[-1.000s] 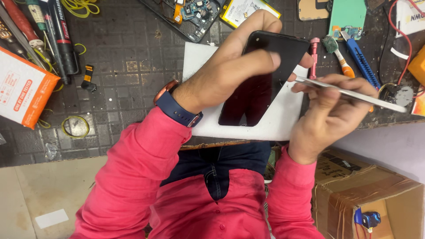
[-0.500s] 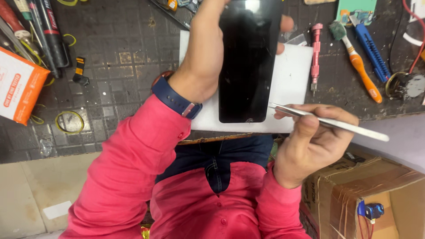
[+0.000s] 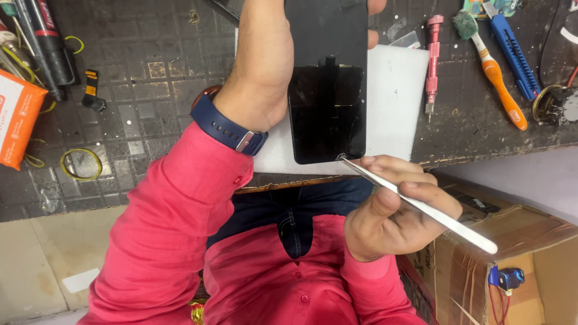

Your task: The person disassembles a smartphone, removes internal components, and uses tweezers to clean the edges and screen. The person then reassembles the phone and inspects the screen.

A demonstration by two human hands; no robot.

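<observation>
My left hand, with a blue watch on the wrist, grips a black phone by its left edge and holds it over a white pad on the dark workbench. The phone's dark face points up at me. My right hand pinches a thin silvery-white tool, like closed tweezers. The tool's tip touches the phone's near right corner. Both sleeves are pink.
A pink screwdriver, an orange-handled brush and a blue tool lie right of the pad. Markers, an orange box and a yellow rubber band sit left. A cardboard box stands below the bench edge.
My left hand turned the phone from tilted to upright and lifted it farther from me. My right hand brought the tool's tip in to the phone's near corner.
</observation>
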